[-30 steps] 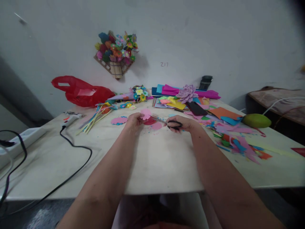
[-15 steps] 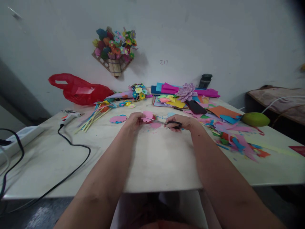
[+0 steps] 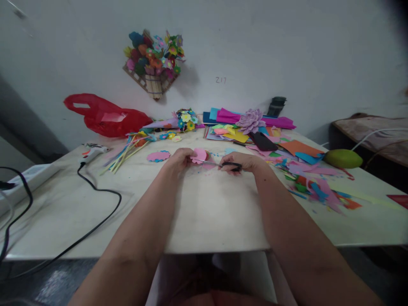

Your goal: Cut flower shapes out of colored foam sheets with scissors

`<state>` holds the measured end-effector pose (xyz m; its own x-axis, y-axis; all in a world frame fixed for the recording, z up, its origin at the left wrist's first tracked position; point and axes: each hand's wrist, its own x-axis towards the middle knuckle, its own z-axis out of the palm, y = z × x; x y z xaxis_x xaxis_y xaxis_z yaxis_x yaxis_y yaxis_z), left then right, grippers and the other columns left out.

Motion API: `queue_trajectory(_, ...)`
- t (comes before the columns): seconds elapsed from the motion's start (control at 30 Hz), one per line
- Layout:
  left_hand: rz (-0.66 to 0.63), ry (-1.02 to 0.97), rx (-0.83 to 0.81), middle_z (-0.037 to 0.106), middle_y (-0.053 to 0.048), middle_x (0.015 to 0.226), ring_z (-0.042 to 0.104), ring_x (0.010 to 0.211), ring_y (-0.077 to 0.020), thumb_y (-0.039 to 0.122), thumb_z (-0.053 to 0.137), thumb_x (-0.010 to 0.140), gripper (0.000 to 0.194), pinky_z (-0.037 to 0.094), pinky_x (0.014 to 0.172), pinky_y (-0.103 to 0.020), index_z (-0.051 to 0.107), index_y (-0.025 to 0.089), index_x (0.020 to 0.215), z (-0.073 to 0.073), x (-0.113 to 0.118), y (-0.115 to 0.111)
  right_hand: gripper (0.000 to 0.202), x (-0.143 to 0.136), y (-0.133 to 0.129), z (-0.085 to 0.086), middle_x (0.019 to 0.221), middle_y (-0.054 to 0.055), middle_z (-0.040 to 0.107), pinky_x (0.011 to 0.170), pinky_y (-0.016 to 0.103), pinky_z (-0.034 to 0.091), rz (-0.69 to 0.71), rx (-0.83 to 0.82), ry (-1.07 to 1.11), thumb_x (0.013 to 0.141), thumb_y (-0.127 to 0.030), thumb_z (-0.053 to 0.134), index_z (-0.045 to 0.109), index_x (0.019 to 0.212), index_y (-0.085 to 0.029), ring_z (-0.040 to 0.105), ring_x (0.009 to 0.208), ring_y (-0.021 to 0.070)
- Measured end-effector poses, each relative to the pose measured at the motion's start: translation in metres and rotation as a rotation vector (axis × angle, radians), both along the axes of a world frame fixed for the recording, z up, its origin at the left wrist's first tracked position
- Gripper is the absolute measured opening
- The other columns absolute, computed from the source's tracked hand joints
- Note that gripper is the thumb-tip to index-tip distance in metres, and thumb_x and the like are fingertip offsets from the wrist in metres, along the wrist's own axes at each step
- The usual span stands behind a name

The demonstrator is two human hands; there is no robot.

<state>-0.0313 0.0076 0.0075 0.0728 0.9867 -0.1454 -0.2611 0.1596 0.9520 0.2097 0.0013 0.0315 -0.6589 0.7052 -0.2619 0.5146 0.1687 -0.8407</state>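
My left hand [image 3: 184,160] pinches a pink paper piece [image 3: 200,154] with a rounded, scalloped edge. My right hand [image 3: 241,162] is closed around the black handles of a pair of scissors [image 3: 232,165]. Their blades point left and lie against the lower edge of the pink piece. Another pink scrap lies under the blades, with tiny blue and pink bits about it on the table. To the left of my left hand rests a scalloped pink disc with blue edging [image 3: 158,156].
A white glue gun [image 3: 92,154] with its black cord and a power strip [image 3: 28,182] are at the left. Coloured paper scraps [image 3: 321,191], a dark phone [image 3: 263,141] and a green fruit [image 3: 342,158] lie right. A red plastic bag [image 3: 117,123] sits at the back left.
The view has tilted slightly. The pink piece has turned a little in my left hand, and the scissors have shifted slightly left along its edge.
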Motion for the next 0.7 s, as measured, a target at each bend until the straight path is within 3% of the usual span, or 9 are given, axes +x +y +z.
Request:
queue_trajectory(0.37,-0.005,0.021,-0.02,0.059,-0.005,0.052,0.06,0.05,-0.0208,0.002,0.064,0.052,0.017,0.055,0.061,-0.04,0.057,0.017,0.057,-0.0002,-0.0002,-0.0006,0.028,-0.0016,0.0004,0.0003,0.05,-0.004,0.056,0.036,0.019,0.027,0.015,0.019,0.017,0.067,-0.037,0.072,0.064,0.08,-0.013,0.044,0.037,0.0055)
queue_trajectory(0.7,0.006,0.001,-0.053,0.06,-0.005,0.051,0.058,0.047,-0.0199,0.0,0.063,0.053,0.016,0.055,0.057,-0.039,0.058,0.015,0.056,0.0029,0.0014,-0.0019,0.03,-0.0022,0.0023,-0.0018,0.05,-0.004,0.056,0.037,0.019,0.027,0.01,0.021,0.015,0.066,-0.037,0.073,0.066,0.083,-0.014,0.043,0.037,0.0052)
